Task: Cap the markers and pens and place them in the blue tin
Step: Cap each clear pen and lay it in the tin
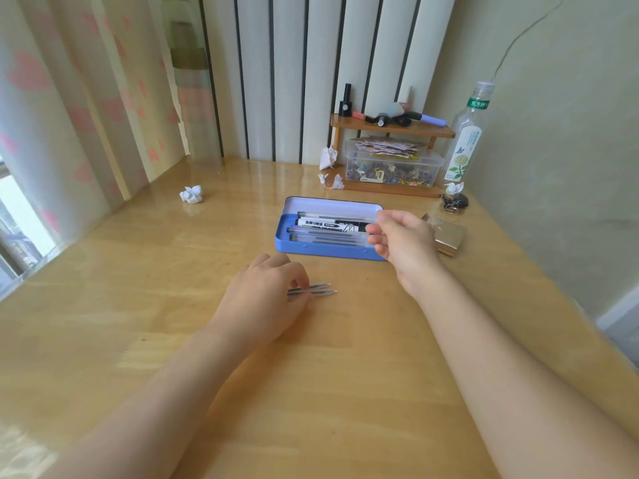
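The open blue tin (313, 246) lies on the wooden desk with its lid tipped back. Inside it lie a black-and-white marker (328, 224) and several clear capped pens (325, 238). My right hand (404, 242) hovers over the tin's right end, fingers loosely curled and apart, with nothing visibly in them. My left hand (268, 299) rests on the desk in front of the tin, fingertips pinching two clear pens (320, 290) that lie side by side, tips pointing right.
A gold box (447, 235) sits right of the tin. Behind stand a wooden shelf (390, 129) with markers, a clear plastic box (394, 167), a bottle (466, 136) and crumpled paper (191, 194). A wall runs along the right.
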